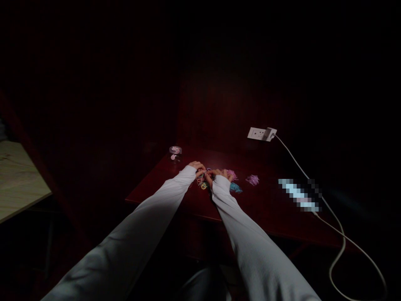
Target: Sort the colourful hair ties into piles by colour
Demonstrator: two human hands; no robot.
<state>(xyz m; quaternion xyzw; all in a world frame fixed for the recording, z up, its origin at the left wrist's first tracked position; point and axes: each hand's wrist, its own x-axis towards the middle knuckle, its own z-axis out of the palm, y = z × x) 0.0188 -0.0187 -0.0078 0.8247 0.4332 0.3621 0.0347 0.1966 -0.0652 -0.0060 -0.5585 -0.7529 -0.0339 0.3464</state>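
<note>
A loose heap of small, thin coloured loops that look like rubber bands (204,184) lies on the dark red table. Over its left and far side, my left hand (197,166) is bent with its fingers drawn together. My right hand (218,173) meets it from the right, fingertips close to the left ones and also curled in. Whatever is between the fingers is too small and dim to make out. Just right of my right hand sit a pink bunch (232,174) and a teal bunch (236,187) of similar strands. A purple bunch (253,179) lies farther right, apart from them.
A clear round jar (175,154) with pale pink pieces stands at the table's (150,188) far left corner. On the right lies a blurred-out bright device (298,195), its white cable (294,154) looping past the table edge. A wall socket (257,133) is behind. Surroundings are dark.
</note>
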